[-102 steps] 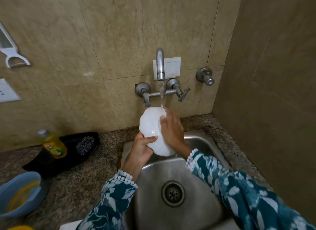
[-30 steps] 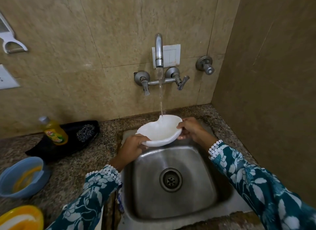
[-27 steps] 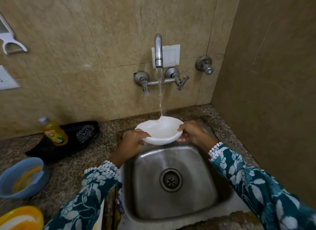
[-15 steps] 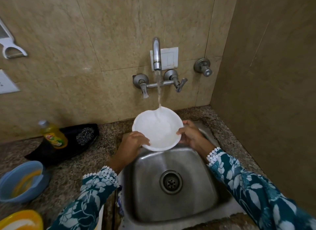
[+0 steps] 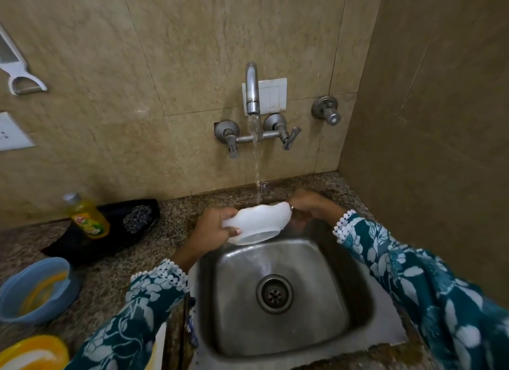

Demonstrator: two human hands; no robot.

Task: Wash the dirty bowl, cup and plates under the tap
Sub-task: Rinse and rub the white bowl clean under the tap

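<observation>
A white bowl (image 5: 257, 223), smooth and glossy with a wavy rim, is held over the back edge of the sink (image 5: 278, 295), tilted so that its base faces the camera. It is gripped at its left side by the left hand (image 5: 212, 230), whose fingers are curled round the rim, and pinched at its right rim by the right hand (image 5: 308, 208). A thin stream of water (image 5: 256, 166) is seen falling from the tap (image 5: 252, 90) onto the bowl's upper edge.

The sink is a square basin of brushed steel with rounded corners and a round drain (image 5: 274, 294) in its middle; it is set into a speckled brown granite counter (image 5: 110, 270). The tap, of dull grey metal, is fixed to a wall of glossy beige tiles (image 5: 179, 53), with two lever handles below it. The counter is closed off on the right by a second tiled wall.

Toward the counter's back left, a black tray (image 5: 110, 232) is placed against the wall, with a yellow soap bottle (image 5: 86, 218) and a steel scrubber (image 5: 137, 219) on it. At the counter's left edge a blue bowl (image 5: 33, 289) smeared with yellow is found, and a yellow plate (image 5: 33, 354) at the front left corner. Both arms are covered by teal floral sleeves (image 5: 413, 281) trimmed with white lace.
</observation>
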